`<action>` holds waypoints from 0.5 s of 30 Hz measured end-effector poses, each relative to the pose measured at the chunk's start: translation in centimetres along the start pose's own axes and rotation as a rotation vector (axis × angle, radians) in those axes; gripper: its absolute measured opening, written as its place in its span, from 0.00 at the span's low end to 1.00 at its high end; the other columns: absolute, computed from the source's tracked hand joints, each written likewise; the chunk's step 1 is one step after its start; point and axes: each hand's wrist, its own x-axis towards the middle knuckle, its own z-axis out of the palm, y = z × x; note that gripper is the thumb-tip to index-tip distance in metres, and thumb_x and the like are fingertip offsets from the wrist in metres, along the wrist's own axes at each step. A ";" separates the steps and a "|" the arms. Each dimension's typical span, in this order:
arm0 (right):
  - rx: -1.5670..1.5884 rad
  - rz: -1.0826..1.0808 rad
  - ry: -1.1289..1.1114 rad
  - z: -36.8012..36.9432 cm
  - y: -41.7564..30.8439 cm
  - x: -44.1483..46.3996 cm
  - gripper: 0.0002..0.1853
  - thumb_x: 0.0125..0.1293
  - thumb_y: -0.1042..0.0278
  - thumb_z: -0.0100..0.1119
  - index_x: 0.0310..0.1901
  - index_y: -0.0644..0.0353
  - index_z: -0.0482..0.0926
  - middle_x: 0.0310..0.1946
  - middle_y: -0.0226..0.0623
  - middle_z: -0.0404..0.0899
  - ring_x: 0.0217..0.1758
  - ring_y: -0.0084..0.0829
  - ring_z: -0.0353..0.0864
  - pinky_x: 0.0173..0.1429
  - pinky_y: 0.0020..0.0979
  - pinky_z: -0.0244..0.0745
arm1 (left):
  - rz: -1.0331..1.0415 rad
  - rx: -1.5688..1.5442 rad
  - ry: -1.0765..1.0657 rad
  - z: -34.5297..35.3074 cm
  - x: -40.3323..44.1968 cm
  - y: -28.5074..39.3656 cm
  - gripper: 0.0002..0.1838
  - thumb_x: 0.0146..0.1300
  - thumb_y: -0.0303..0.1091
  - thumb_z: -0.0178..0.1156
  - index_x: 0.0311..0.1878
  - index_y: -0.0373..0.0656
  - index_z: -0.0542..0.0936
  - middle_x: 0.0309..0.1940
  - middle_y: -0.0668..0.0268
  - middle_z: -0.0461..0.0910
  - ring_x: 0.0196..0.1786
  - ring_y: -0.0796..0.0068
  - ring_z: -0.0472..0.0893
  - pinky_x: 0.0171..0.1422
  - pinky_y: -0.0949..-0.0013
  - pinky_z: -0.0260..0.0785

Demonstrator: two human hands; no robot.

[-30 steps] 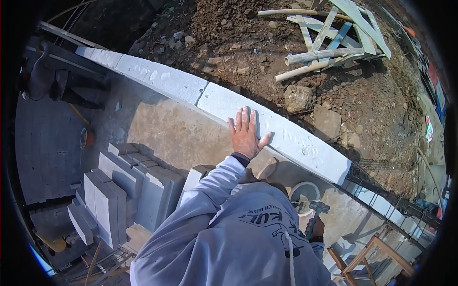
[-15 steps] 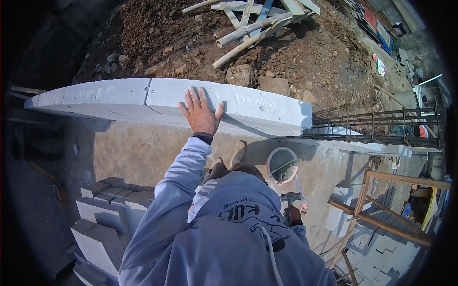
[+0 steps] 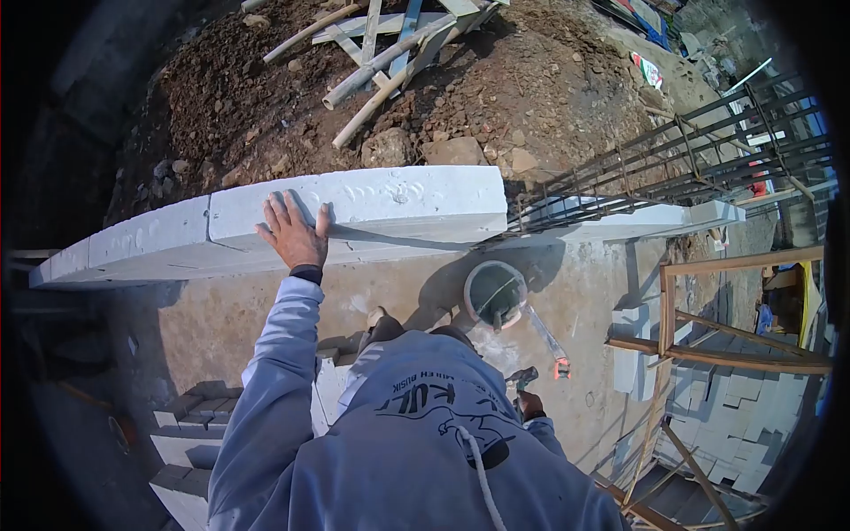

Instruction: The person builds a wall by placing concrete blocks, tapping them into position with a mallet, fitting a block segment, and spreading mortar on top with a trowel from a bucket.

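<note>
My left hand [image 3: 296, 232] lies with its fingers spread on the top edge of a white block wall [image 3: 372, 196], just right of a joint between two blocks. Low at my right side, my right hand [image 3: 530, 406] is wrapped round a hammer [image 3: 522, 378], whose head points up and away from me. Most of the handle is hidden. Between me and the wall stands a round bucket [image 3: 495, 295] with grey contents and a tool in it. A handsaw [image 3: 548, 342] with a red and black handle lies on the floor beside the bucket.
Rebar cages [image 3: 655, 159] extend right from the wall's end. Beyond the wall are soil, rocks and a heap of bamboo and boards [image 3: 390, 62]. A wooden frame [image 3: 666, 327] stands at right near white blocks [image 3: 630, 350]. More blocks [image 3: 190, 434] are stacked at lower left.
The view has turned and shifted right along the wall, so the rebar and wooden frame show more. My left hand stays on the wall top, and my right hand still holds the hammer.
</note>
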 end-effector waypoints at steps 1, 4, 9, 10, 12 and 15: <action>0.005 0.002 -0.021 -0.3 0.4 0.5 0.15 0.65 0.55 0.53 0.29 0.60 0.75 0.18 0.36 0.72 0.17 0.34 0.72 0.20 0.37 0.66 | 0.002 0.008 0.009 0.1 0.0 -0.1 0.40 0.61 0.61 0.52 0.68 0.41 0.62 0.71 0.52 0.55 0.75 0.55 0.49 0.73 0.38 0.31; -0.129 -0.069 -0.055 -1.1 1.5 2.7 0.14 0.65 0.55 0.52 0.32 0.58 0.77 0.21 0.38 0.75 0.21 0.36 0.74 0.25 0.39 0.69 | 0.014 0.010 0.007 0.5 0.1 -0.4 0.40 0.61 0.61 0.52 0.68 0.42 0.62 0.71 0.53 0.55 0.75 0.55 0.49 0.74 0.39 0.32; -0.568 -0.355 -0.046 -2.3 3.7 6.8 0.15 0.64 0.54 0.50 0.38 0.56 0.79 0.26 0.41 0.79 0.28 0.39 0.79 0.33 0.41 0.73 | 0.024 0.058 -0.006 0.7 0.1 -0.8 0.38 0.62 0.61 0.51 0.69 0.46 0.62 0.71 0.56 0.55 0.75 0.56 0.50 0.74 0.39 0.34; -0.659 -0.418 -0.037 -2.7 4.0 7.5 0.15 0.64 0.54 0.50 0.40 0.55 0.79 0.27 0.41 0.80 0.30 0.40 0.80 0.34 0.41 0.74 | 0.020 0.065 -0.010 0.8 0.1 -0.9 0.38 0.62 0.61 0.50 0.69 0.46 0.62 0.72 0.56 0.55 0.75 0.56 0.50 0.74 0.39 0.34; -0.835 -0.530 -0.034 -3.4 4.9 9.1 0.16 0.64 0.53 0.49 0.42 0.54 0.80 0.30 0.43 0.82 0.32 0.42 0.82 0.38 0.42 0.76 | 0.010 0.076 -0.019 1.0 0.3 -1.0 0.38 0.62 0.62 0.50 0.69 0.47 0.62 0.72 0.56 0.55 0.75 0.56 0.49 0.74 0.40 0.34; -1.065 -0.636 -0.020 -4.5 5.8 12.1 0.18 0.64 0.53 0.45 0.44 0.53 0.81 0.34 0.45 0.83 0.37 0.45 0.83 0.43 0.44 0.77 | 0.008 0.114 -0.038 1.4 0.2 -1.3 0.38 0.63 0.62 0.49 0.69 0.47 0.62 0.72 0.56 0.55 0.75 0.56 0.50 0.74 0.41 0.36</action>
